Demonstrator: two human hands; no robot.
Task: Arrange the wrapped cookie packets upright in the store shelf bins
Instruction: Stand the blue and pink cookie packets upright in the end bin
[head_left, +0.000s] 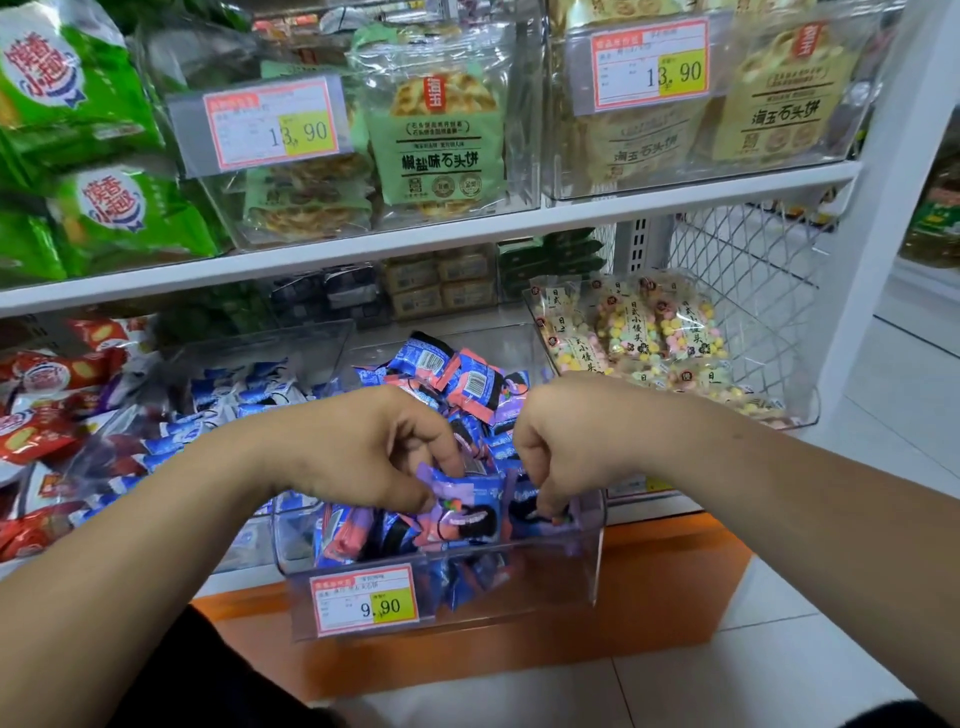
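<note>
A clear plastic bin (587, 582) juts out from the bottom shelf, with a 9.90 price tag (363, 600) on its front. It holds several blue, purple and pink wrapped cookie packets; a loose heap (457, 379) fills its back. My left hand (363, 447) pinches a purple-and-blue packet (470, 512) standing upright at the bin's front. My right hand (561, 447) grips another blue packet (527, 512) just to the right of it, fingers curled down into the bin. The fingertips of both hands are partly hidden among the wrappers.
To the left, a bin of blue-and-white packets (244, 395) and red snack bags (41, 410). To the right, a bin of pastel candy bags (649, 327) beside a wire mesh panel (753, 260). Cracker bags (436, 140) fill the upper shelf bins. White tiled floor (779, 675) lies below.
</note>
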